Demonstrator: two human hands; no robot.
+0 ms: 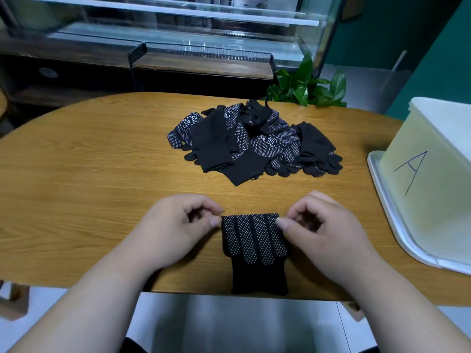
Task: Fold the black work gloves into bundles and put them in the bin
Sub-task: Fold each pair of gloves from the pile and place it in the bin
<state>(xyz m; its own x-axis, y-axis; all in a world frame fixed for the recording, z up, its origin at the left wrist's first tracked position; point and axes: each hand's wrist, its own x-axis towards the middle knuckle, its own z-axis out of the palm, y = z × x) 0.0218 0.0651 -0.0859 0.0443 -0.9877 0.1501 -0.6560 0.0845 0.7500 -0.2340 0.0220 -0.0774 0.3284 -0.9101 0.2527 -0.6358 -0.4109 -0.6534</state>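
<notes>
L hand (pixel 175 226) + R hand (pixel 325 225) pinch 2 far corners of folded white-dotted glove (pixel 252 240); cuff at table (pixel 76 174) edge, pile (pixel 252 141) well beyond grip.

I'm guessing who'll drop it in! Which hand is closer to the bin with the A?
Right. The right hand pinches the glove corner nearest the bin; the left hand pinches the opposite corner, farther away.
</notes>
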